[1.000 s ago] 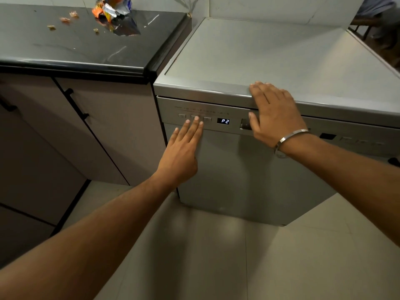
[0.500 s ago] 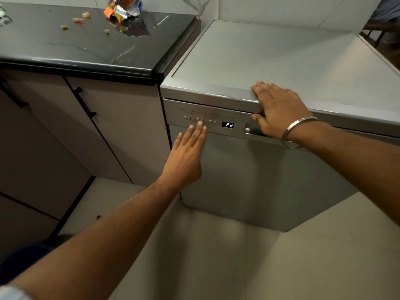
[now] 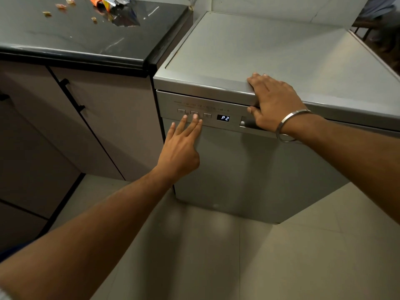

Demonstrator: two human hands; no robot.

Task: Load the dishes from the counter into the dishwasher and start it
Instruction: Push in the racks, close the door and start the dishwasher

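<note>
1. Kitchen corner with a pale tiled floor (image 3: 281, 256), beige cabinets (image 3: 104, 126) under a black counter (image 3: 86, 40), and a silver dishwasher (image 3: 249, 169) just beside the counter's end, door closed.
2. Left hand (image 3: 180, 148) against the front of the dishwasher, fingers straight and held together, holding nothing; one fingertip on the middle button (image 3: 194, 113) of a row of three on the control panel, the others lying just below the row.
3. Right hand (image 3: 275, 105) laid over the front edge of the dishwasher's top, fingers flat on the top surface, thumb hooked under the edge at the recessed door handle (image 3: 249, 124); a loose clasp on the edge rather than a full fist.
4. Metal bangle (image 3: 290, 124) on the right wrist.
5. Lit display (image 3: 223, 118) between the two hands, reading P2.
6. Dishwasher top bare and grey, with a plain wall behind it.
7. On the far part of the counter, a crumpled orange and silver wrapper (image 3: 108, 2) with small crumbs (image 3: 46, 13) scattered to its left.
8. At the upper right edge, part of a person in a light sleeve (image 3: 376, 7), too cut off to tell more.
</note>
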